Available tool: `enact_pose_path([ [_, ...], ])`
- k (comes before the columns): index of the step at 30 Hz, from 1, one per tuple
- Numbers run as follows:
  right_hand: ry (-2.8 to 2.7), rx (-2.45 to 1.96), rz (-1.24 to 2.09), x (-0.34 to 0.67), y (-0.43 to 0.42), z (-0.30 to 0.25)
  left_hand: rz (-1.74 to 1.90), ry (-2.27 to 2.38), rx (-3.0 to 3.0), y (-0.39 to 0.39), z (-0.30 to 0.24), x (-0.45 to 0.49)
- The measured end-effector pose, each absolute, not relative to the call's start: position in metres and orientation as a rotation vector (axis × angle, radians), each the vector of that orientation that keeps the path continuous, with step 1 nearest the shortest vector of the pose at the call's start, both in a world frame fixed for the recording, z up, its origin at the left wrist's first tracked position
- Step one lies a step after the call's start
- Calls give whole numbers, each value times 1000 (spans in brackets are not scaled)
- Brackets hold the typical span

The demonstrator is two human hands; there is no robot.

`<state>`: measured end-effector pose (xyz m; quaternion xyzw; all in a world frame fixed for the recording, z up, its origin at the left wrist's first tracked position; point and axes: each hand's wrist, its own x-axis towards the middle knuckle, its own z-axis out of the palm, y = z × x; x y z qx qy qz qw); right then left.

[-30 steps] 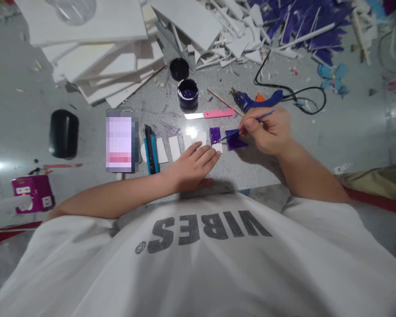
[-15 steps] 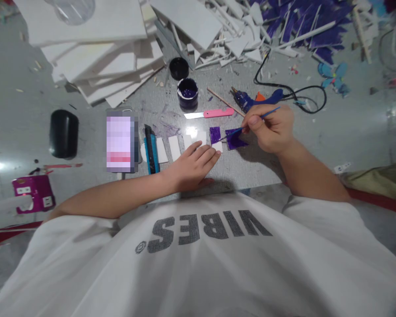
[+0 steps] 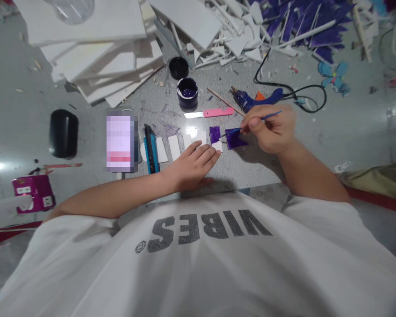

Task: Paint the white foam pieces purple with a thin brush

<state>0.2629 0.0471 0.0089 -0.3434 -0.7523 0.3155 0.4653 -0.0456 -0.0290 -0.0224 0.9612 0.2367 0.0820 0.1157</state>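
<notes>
The half-painted card [image 3: 214, 134] lies just beyond the left fingertips, purple on its far part and bare white on the part nearest them; a thin paintbrush [image 3: 235, 130] reaches toward it from the right fingers, its tip too small to tell whether it touches. To coat the card well, strokes should probably be light, running from purple into white, with the left fingers pressing only the unpainted edge. The left hand [image 3: 199, 160] lies low, fingers stretched out and gripping nothing visible; the right hand [image 3: 267, 130] pinches the paintbrush between thumb and fingers. A purple piece [image 3: 236, 140] sits just beside the right fingertips, a white strip [image 3: 174, 149] left of the left fingers, and the open paint jar [image 3: 187, 103] well beyond them
</notes>
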Motion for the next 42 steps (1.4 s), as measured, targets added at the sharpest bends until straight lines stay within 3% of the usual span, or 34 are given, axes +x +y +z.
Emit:
enact_pose_path([
  [19,-1826,-1044,695,269,52,6,254,698,2808,-29,-24,-46],
  [33,-1793,-899,611,269,52,4,238,695,2786,-28,-23,-46],
  [42,-1854,-952,804,262,48,7,261,676,2833,-28,-21,-45],
])
